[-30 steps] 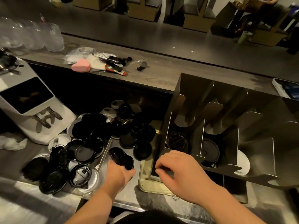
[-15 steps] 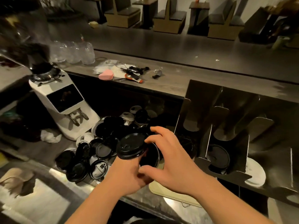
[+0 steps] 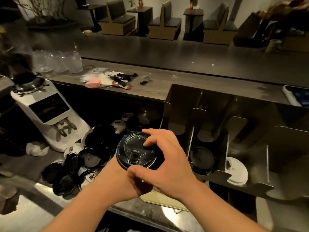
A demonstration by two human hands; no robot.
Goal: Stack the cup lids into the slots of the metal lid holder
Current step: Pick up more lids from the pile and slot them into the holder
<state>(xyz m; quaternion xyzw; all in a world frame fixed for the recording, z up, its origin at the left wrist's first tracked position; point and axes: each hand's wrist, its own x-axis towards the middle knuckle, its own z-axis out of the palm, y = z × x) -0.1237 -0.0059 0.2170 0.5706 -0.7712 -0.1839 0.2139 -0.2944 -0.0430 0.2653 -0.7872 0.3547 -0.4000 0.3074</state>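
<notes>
I hold a black cup lid [image 3: 133, 151] in front of me with both hands, top side facing up. My left hand [image 3: 123, 180] supports it from below and is mostly hidden behind my right hand [image 3: 165, 163], whose thumb and fingers pinch the lid's rim. A heap of black lids [image 3: 93, 154] with some white ones lies on the counter to the left. To the right stands the metal lid holder [image 3: 217, 114]; one slot holds a black lid [image 3: 203, 158], the slot beside it a white lid [image 3: 236, 169].
A white coffee grinder [image 3: 48, 114] stands at the left behind the lid heap. A cream tray [image 3: 160, 198] lies under my hands. The raised wooden bar top carries clear glasses [image 3: 58, 62], a pink sponge [image 3: 92, 82] and small tools. A phone [image 3: 297, 97] lies at the far right.
My left hand picked a black lid off the counter and lifted it; my right hand left the holder's front edge and closed on the lid's rim. My view tilted upward.
</notes>
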